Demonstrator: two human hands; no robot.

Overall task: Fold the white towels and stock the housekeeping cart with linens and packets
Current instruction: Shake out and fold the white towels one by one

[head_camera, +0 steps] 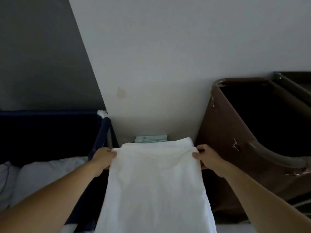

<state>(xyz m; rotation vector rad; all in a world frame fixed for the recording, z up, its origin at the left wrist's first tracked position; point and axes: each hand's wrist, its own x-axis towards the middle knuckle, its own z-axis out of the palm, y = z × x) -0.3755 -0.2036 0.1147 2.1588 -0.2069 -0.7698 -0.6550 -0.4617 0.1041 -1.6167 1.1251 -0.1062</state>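
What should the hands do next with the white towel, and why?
Probably bring both hands together, folding the white towel in half lengthwise. The left hand and the right hand each pinch one corner of its far edge, and it is spread wide between them.

The white towel (154, 182) is seen as matt woven cloth, finely creased. The navy hamper (50, 132) is made of dull fabric, and the brown hamper (223, 132) of a smoother, faintly sheeny material, rimmed by a dull grey metal tube (269, 155). The wall (168, 47) is painted matt. What the packets (151, 139) are made of cannot be told.
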